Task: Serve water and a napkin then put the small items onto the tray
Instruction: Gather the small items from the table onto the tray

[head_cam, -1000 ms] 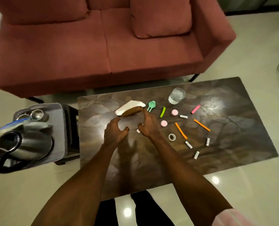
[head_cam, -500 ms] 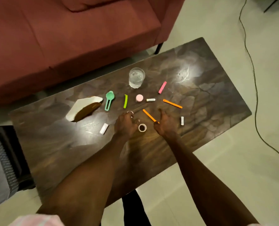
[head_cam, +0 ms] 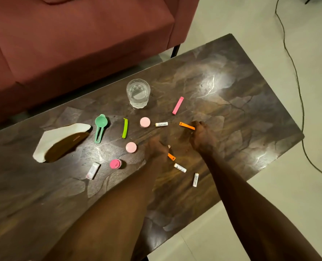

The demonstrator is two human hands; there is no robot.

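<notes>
A glass of water (head_cam: 138, 93) stands at the table's far side. To the left, a white napkin (head_cam: 49, 137) lies beside a brown oval tray (head_cam: 66, 146). My right hand (head_cam: 201, 137) pinches one end of an orange clip (head_cam: 185, 126). My left hand (head_cam: 157, 149) is curled, knuckles up, over a second orange clip (head_cam: 171, 156); only that clip's tip shows. Scattered around them are a green scoop (head_cam: 100, 129), a green clip (head_cam: 125, 128), a pink clip (head_cam: 178, 105), three pink caps (head_cam: 145, 122) and three batteries (head_cam: 161, 124).
A small white box (head_cam: 93, 170) lies near the dark pink cap (head_cam: 115, 163). A red sofa (head_cam: 71, 34) stands close behind the dark marbled table (head_cam: 241, 110). A black cable (head_cam: 299, 87) runs over the tiled floor to the right.
The view has swung right and the kettle stand has left it. Both hands moved from the napkin to the small items. My right hand reached the far orange clip; my left settled on the near one.
</notes>
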